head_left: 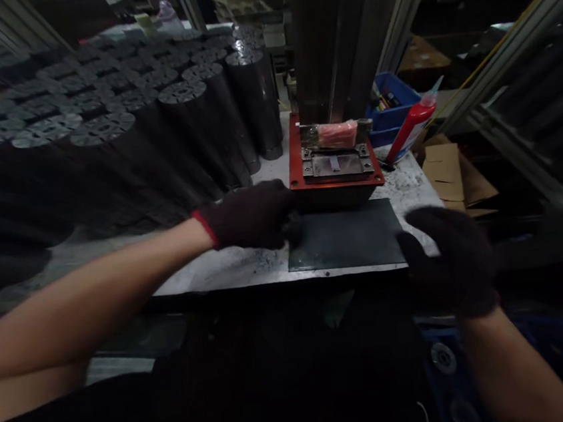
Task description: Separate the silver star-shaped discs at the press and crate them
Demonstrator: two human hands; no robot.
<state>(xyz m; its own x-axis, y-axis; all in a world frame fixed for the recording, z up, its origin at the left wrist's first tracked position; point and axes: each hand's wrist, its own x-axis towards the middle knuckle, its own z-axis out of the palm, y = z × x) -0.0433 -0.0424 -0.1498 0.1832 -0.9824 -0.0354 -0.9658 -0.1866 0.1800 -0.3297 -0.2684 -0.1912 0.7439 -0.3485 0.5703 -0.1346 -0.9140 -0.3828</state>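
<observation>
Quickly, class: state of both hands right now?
Left hand: curled, blurred; whether it holds anything cannot be told.
Right hand: open, beside the dark sheet.

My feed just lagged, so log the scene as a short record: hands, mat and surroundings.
Left hand: gloved, blurred, at the left edge of the mat; grip unclear
Right hand: gloved, open, by the mat's right edge; contact unclear
Mat: dark, flat on the table
Behind mat: red plate bearing a metal fixture
Left side: upright dark cylinders
Back right: blue bin, red bottle

Head-level view (forward, steeply downward)
</observation>
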